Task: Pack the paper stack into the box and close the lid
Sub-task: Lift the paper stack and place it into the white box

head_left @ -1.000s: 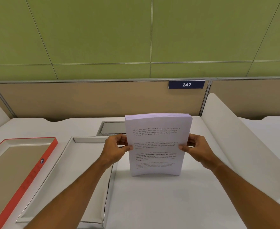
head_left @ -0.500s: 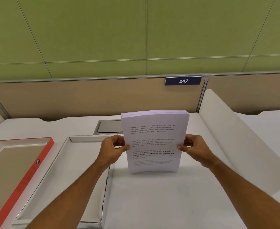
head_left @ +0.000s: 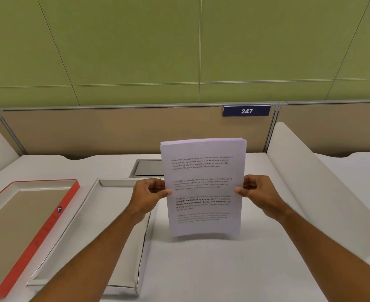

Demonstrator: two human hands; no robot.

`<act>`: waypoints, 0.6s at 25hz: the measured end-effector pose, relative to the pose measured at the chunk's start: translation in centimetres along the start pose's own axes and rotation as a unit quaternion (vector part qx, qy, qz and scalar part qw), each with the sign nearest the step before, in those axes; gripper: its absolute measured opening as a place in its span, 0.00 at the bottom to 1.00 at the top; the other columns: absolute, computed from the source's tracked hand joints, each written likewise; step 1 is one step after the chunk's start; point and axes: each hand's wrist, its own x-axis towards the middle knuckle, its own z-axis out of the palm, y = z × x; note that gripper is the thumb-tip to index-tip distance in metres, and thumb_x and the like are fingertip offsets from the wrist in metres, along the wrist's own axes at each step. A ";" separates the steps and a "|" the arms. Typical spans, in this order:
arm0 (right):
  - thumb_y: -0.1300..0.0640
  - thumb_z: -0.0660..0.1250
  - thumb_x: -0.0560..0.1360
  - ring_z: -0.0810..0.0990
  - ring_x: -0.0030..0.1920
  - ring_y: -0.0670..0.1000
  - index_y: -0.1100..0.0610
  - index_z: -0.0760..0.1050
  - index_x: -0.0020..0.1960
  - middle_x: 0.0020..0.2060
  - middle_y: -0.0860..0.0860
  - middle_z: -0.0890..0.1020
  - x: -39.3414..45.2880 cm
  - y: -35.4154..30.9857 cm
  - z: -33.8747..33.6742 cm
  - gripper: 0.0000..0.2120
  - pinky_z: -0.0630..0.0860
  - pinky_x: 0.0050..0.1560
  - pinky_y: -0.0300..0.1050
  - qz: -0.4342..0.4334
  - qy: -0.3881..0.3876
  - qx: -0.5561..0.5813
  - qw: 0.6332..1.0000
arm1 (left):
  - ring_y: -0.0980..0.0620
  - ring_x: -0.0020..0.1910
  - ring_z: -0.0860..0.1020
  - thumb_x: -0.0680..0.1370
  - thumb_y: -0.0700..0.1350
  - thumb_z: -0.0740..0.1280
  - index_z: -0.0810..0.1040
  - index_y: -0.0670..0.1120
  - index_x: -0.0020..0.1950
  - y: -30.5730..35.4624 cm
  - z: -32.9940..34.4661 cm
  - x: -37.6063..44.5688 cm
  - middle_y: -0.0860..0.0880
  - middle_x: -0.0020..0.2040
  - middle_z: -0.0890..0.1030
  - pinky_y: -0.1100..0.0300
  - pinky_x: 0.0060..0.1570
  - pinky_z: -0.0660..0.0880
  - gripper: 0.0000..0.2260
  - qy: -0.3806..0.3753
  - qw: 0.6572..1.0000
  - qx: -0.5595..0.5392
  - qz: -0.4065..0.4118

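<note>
"247" on navy desk label (head_left: 246,111)

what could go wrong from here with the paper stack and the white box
1. The paper stack stands upright on its bottom edge, pinched only at its sides by the left hand and right hand; loose sheets could fan out or slip.
2. The stack's bottom edge already bows; it may buckle when tapped down.
3. The white box sits under the left forearm; swinging the stack over could snag its wall or nudge it toward the red-edged lid.
</note>
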 end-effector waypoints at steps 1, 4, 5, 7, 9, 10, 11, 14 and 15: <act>0.65 0.73 0.72 0.87 0.45 0.54 0.62 0.82 0.51 0.45 0.55 0.87 0.0 -0.7 0.1 0.08 0.83 0.43 0.43 -0.004 -0.003 0.023 1.000 | 0.48 0.45 0.85 0.69 0.37 0.77 0.83 0.41 0.48 0.3 -0.4 -0.1 0.47 0.44 0.87 0.58 0.47 0.82 0.09 -0.003 1.000 -0.018 0.002; 0.65 0.73 0.73 0.87 0.42 0.53 0.62 0.82 0.50 0.44 0.54 0.87 -0.2 -2.7 0.9 0.06 0.82 0.38 0.41 -0.008 -0.020 0.073 0.997 | 0.46 0.45 0.85 0.70 0.35 0.75 0.83 0.39 0.49 1.2 -2.0 -0.3 0.44 0.44 0.87 0.58 0.43 0.83 0.09 0.004 0.997 -0.075 0.002; 0.65 0.73 0.73 0.87 0.42 0.52 0.62 0.82 0.50 0.44 0.53 0.88 -0.3 -3.2 1.4 0.06 0.82 0.37 0.40 -0.006 -0.023 0.080 0.997 | 0.46 0.44 0.85 0.70 0.35 0.75 0.82 0.38 0.49 1.5 -2.4 -0.4 0.44 0.44 0.87 0.58 0.42 0.83 0.09 0.011 0.996 -0.084 -0.001; 0.65 0.73 0.73 0.88 0.41 0.51 0.62 0.82 0.50 0.44 0.53 0.88 -0.2 -4.4 2.5 0.07 0.82 0.36 0.41 0.006 -0.024 0.089 0.996 | 0.47 0.42 0.86 0.70 0.34 0.74 0.82 0.37 0.48 2.1 -3.6 -0.6 0.45 0.41 0.87 0.59 0.39 0.83 0.08 0.022 0.995 -0.092 -0.008; 0.65 0.73 0.72 0.87 0.41 0.51 0.63 0.83 0.50 0.44 0.53 0.88 0.0 -5.5 3.8 0.07 0.82 0.37 0.42 0.018 -0.025 0.095 0.995 | 0.49 0.39 0.85 0.70 0.35 0.74 0.83 0.37 0.47 2.5 -5.2 -0.8 0.45 0.40 0.87 0.60 0.36 0.82 0.07 0.029 0.994 -0.102 -0.016; 0.65 0.73 0.72 0.87 0.41 0.51 0.63 0.84 0.49 0.44 0.54 0.88 0.1 -6.0 4.7 0.06 0.82 0.37 0.42 0.024 -0.026 0.095 0.995 | 0.49 0.39 0.85 0.70 0.35 0.74 0.83 0.36 0.47 2.7 -6.1 -1.0 0.44 0.41 0.87 0.61 0.35 0.81 0.07 0.029 0.994 -0.104 -0.019; 0.64 0.73 0.72 0.87 0.40 0.51 0.62 0.84 0.47 0.42 0.53 0.88 0.1 -6.4 5.7 0.05 0.81 0.36 0.42 0.031 -0.027 0.092 0.995 | 0.49 0.39 0.85 0.70 0.36 0.74 0.82 0.35 0.48 2.6 -7.2 -1.1 0.43 0.42 0.86 0.61 0.35 0.81 0.08 0.029 0.994 -0.102 -0.025; 0.64 0.73 0.71 0.86 0.36 0.51 0.61 0.84 0.39 0.37 0.52 0.88 0.2 -7.0 9.2 0.03 0.79 0.32 0.39 0.058 -0.029 0.094 0.993 | 0.48 0.38 0.86 0.71 0.37 0.75 0.81 0.34 0.49 2.0 -10.4 -1.3 0.42 0.43 0.86 0.61 0.34 0.81 0.10 0.034 0.993 -0.091 -0.061; 0.64 0.73 0.71 0.86 0.35 0.51 0.62 0.83 0.38 0.36 0.53 0.88 0.2 -7.1 10.8 0.04 0.79 0.32 0.39 0.070 -0.027 0.091 0.993 | 0.48 0.38 0.85 0.71 0.37 0.75 0.80 0.33 0.50 1.7 -11.7 -1.3 0.41 0.44 0.86 0.61 0.34 0.81 0.11 0.032 0.993 -0.087 -0.076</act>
